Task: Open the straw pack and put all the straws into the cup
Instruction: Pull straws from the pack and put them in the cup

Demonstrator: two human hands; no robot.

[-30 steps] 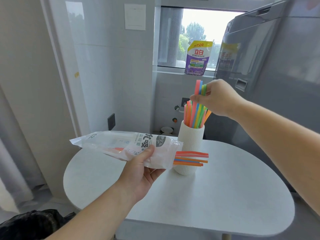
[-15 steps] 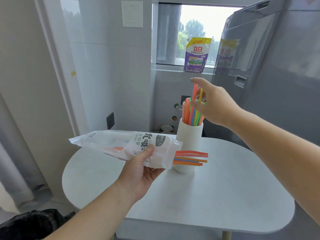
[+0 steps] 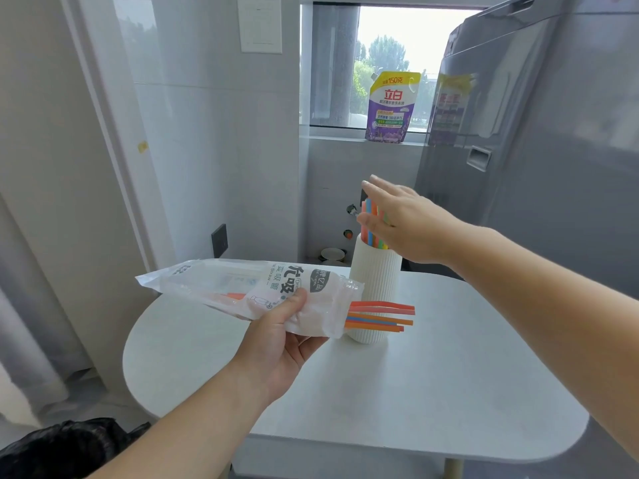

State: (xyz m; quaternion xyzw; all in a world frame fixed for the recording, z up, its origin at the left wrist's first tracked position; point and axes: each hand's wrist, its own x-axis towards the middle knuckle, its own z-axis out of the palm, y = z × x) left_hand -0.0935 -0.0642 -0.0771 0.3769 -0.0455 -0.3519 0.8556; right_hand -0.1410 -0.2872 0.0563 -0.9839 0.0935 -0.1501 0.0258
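So the left hand (image 3: 276,344) had the straw pack (image 3: 249,288) gripped around the middle of the frame, thumb on top, pack lying roughly sideways above the white table (image 3: 449,392) with its open end pointing right. A few orange, red and blue straws (image 3: 380,316) were poking out of that end, right in front of the ribbed white cup (image 3: 375,271), which stood on the table just past center. The right hand (image 3: 411,226) was flat and loose, fingers spread, palm against the tops of the colored straws in the cup (image 3: 371,226), not gripping anything. Up on the window ledge there was a purple detergent pouch (image 3: 392,107), with a grey fridge (image 3: 536,133) on the right side.
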